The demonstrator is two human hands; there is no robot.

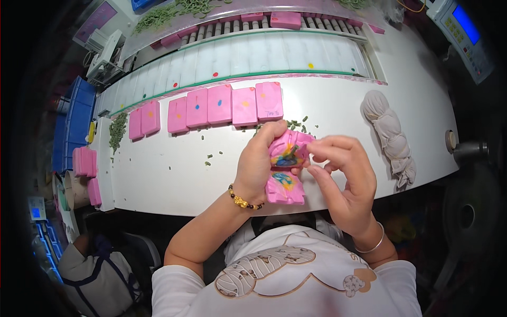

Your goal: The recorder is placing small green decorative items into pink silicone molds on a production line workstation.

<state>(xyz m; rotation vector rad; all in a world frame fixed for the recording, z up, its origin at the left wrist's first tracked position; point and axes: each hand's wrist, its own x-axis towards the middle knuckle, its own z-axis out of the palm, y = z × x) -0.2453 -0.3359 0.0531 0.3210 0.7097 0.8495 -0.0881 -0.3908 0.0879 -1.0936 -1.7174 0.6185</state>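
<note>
My left hand (257,164) grips a soft pink slab (285,174) swirled with blue and yellow, held just above the near edge of the white worktable (169,169). My right hand (343,174) pinches the slab's upper right edge with thumb and forefinger. Beyond my hands, a row of flat pink blocks (219,105) with small coloured dots lies along the table's far side. Small green scraps (211,153) are scattered between the row and my hands.
A white conveyor (264,55) with coloured dots runs behind the blocks; more pink pieces and green shreds lie past it. A twisted white cloth (391,134) rests at the right. Blue crates (76,116) and stacked pink blocks (84,161) stand at the left. Another person's sleeve (79,264) shows lower left.
</note>
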